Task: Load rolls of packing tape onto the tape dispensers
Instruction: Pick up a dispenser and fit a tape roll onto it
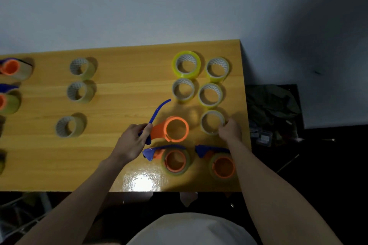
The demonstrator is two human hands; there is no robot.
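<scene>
An empty orange plastic tape dispenser with a curved blue handle (169, 125) was held at its blue grip by the left hand (132, 141), fingers curled round it, near the front right corner of the glossy yellow wooden bench (123, 69). Just beside it, toward the right edge, a nearly clear roll of packing tape (212, 122) was pinched at its rim by the fingers (224, 126) of the right hand (231, 130). Along the front edge lay two orange dispensers already carrying tape, one (175, 160) directly in front of the empty one and another (222, 166) at the right corner. Four more yellowish rolls (199, 79) were grouped at the back right corner, three others (79, 91) toward the left half, and further loaded dispensers (12, 69) were cut off at the left edge. The roll was judged to be the next one due on the empty hub. For a clean fit, the dispenser would be kept steady, the roll's core lined up squarely over the orange drum and pressed on evenly, with the loose tape end facing the cutter; which way that end ran could not be told.
</scene>
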